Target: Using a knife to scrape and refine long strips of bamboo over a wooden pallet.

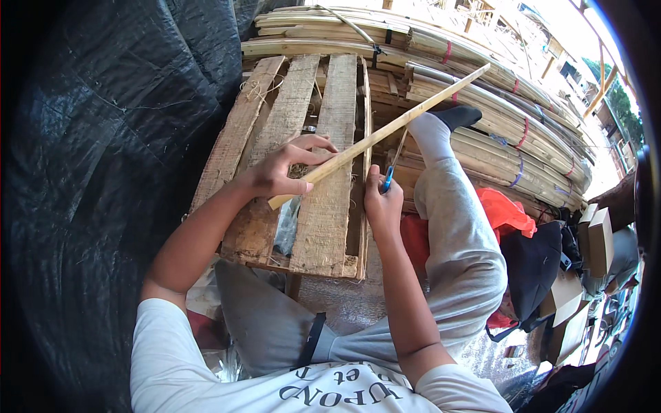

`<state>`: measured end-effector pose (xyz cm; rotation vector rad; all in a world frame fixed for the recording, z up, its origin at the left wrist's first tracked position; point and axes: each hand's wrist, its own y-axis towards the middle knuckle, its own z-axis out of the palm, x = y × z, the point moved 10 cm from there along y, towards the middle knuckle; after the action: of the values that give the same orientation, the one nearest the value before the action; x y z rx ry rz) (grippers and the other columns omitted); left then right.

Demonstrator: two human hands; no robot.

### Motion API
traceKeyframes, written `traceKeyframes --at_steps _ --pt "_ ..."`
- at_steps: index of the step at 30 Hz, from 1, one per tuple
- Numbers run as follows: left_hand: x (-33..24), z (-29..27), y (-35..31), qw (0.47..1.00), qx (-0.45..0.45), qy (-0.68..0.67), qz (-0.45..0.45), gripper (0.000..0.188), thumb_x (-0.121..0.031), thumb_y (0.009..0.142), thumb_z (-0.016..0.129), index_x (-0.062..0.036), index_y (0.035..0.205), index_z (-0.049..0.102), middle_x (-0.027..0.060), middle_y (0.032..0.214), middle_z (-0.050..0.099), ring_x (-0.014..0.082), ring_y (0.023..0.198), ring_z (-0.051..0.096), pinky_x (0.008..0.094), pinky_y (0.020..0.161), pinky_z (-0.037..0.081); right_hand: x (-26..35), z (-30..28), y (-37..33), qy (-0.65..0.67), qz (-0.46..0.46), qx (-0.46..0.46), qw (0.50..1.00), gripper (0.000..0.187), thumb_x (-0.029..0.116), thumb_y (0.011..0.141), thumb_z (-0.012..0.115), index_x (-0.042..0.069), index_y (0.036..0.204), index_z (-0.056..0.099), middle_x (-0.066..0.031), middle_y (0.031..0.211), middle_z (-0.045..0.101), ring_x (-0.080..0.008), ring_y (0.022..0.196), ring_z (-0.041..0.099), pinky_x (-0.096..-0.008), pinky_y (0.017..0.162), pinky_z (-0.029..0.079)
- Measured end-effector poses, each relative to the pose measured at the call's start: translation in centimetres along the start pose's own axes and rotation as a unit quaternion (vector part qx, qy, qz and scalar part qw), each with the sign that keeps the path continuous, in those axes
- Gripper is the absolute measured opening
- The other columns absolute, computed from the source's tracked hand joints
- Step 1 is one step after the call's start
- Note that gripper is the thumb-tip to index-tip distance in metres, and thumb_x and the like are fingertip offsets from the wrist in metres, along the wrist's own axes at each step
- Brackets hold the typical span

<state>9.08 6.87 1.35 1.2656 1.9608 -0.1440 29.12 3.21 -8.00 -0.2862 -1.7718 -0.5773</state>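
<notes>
A long, pale wooden strip (399,122) slants across a slatted wooden crate (318,237), its far end out past the crate's right edge. My left hand (286,168) rests over the crate and grips the strip near its lower end, between thumb and fingers. Just right of the crate, my right hand (383,206) is closed around a blue-handled tool (387,180). A thin shaft or blade points up from its handle toward the underside of the strip; its exact kind is unclear.
Tied bundles of long wooden strips (475,148) lie beyond and to the right. My outstretched leg (451,213) runs beside the crate. A black sheet (110,172) hangs at left. Bags, with a red cloth (506,210), and cardboard boxes (600,237) sit at right.
</notes>
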Motion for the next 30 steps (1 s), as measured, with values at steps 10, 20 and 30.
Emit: traceKeyframes --at_steps 10,20,30 --pt "1.0 1.4 0.3 0.992 0.078 0.076 -0.063 0.088 -0.044 0.059 0.067 -0.0112 0.141 0.065 0.0064 0.169 0.030 0.0442 0.159 0.006 0.0719 0.119 -0.011 -3.4 3.8 -0.8 0.215 0.251 0.105 0.938 0.037 0.034 0.085 0.083 0.008 0.072 0.059 0.0036 0.071 0.057 -0.0082 0.058 0.045 -0.0273 0.056 0.038" --pt "-2.0 4.2 0.7 0.989 0.106 0.100 -0.036 0.086 -0.044 0.058 0.066 -0.0139 0.139 0.065 0.0067 0.171 0.025 0.0452 0.159 0.003 0.0753 0.118 -0.009 -4.5 -0.6 -3.2 0.209 0.216 0.033 0.953 0.038 0.027 0.085 0.080 0.015 0.062 0.053 0.0058 0.061 0.051 -0.0064 0.053 0.042 -0.0283 0.052 0.034" --pt "-3.1 4.7 1.2 0.986 0.112 0.115 -0.036 0.091 -0.044 0.061 0.068 -0.0124 0.146 0.059 0.0059 0.172 0.024 0.0448 0.159 0.003 0.0748 0.118 -0.011 -2.6 -2.3 -2.2 0.090 0.215 0.135 0.963 0.042 0.040 0.088 0.081 0.007 0.072 0.061 0.0036 0.067 0.058 -0.0064 0.057 0.048 -0.0291 0.055 0.041"
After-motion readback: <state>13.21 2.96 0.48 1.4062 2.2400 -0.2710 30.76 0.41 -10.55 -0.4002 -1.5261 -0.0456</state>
